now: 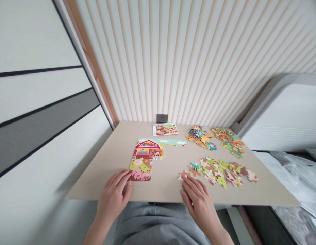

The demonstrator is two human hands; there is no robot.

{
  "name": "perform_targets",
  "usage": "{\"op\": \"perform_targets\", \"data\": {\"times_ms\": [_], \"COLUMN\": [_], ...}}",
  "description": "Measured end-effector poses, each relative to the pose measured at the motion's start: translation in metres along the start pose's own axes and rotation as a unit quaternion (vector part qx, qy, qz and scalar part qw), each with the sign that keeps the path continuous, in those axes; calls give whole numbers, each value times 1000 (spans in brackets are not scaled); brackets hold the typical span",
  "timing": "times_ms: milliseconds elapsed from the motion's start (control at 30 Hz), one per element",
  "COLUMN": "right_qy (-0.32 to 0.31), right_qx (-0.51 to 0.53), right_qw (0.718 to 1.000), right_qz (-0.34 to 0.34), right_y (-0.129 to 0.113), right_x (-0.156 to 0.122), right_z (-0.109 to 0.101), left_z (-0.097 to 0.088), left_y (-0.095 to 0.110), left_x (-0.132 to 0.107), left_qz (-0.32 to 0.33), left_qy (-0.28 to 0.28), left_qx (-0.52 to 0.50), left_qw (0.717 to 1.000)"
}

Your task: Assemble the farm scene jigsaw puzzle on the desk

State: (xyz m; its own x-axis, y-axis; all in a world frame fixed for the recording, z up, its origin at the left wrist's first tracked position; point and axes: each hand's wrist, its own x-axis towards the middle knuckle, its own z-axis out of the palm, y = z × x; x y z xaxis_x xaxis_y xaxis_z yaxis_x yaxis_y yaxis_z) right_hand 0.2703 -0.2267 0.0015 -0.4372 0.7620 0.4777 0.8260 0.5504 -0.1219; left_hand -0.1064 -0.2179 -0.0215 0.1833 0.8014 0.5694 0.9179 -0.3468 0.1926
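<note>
A partly assembled farm jigsaw puzzle [147,153] lies on the table, showing a red barn, a strip of sky and pink pigs. My left hand [114,190] rests at its lower left corner, fingers stretched out and fingertips touching the edge. My right hand [197,195] lies at the table's front edge, fingers extended and thumb apart. Its fingertips touch a brown puzzle piece [183,175], partly hidden beneath them. Just beyond that hand spreads a loose heap of green, brown and white puzzle pieces [219,173].
A reference picture card [165,129] of the farm lies at the back, below a dark wall socket [162,118]. Two more piles sit at the back right: orange and blue pieces [200,136], and orange and green pieces [230,141]. The beige table [101,163] meets a ribbed wall panel.
</note>
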Motion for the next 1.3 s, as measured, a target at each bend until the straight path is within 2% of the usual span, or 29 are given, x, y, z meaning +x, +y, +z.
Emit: {"op": "perform_targets", "data": {"times_ms": [167, 333, 433, 533, 733, 1000, 1167, 1300], "right_qy": [-13, 10, -7, -34, -36, -72, -74, -69], "right_qx": [0, -14, -25, -18, -3, -21, -46, -54], "right_qw": [1000, 996, 996, 996, 995, 988, 985, 987], "right_qz": [7, 84, 87, 78, 90, 134, 150, 137], "right_y": [7, 48, 73, 87, 96, 95, 106, 110], "right_x": [-7, 6, 19, 26, 25, 40, 34, 30], "right_z": [-8, -16, -16, -15, -15, -3, -3, -6], "left_z": [3, 5, 5, 6, 3, 3, 1, 1], "left_y": [-2, -4, -4, -3, 0, 2, 3, 4], "left_x": [-1, -2, -2, -1, -1, -1, 0, 0], "left_qz": [6, 1, 1, -2, -13, -9, -14, -16], "left_qy": [8, 11, 12, 11, 8, 4, 9, 12], "left_qx": [7, 6, 7, 7, 1, 3, -4, -5], "left_qw": [1000, 1000, 1000, 1000, 1000, 1000, 1000, 1000]}}
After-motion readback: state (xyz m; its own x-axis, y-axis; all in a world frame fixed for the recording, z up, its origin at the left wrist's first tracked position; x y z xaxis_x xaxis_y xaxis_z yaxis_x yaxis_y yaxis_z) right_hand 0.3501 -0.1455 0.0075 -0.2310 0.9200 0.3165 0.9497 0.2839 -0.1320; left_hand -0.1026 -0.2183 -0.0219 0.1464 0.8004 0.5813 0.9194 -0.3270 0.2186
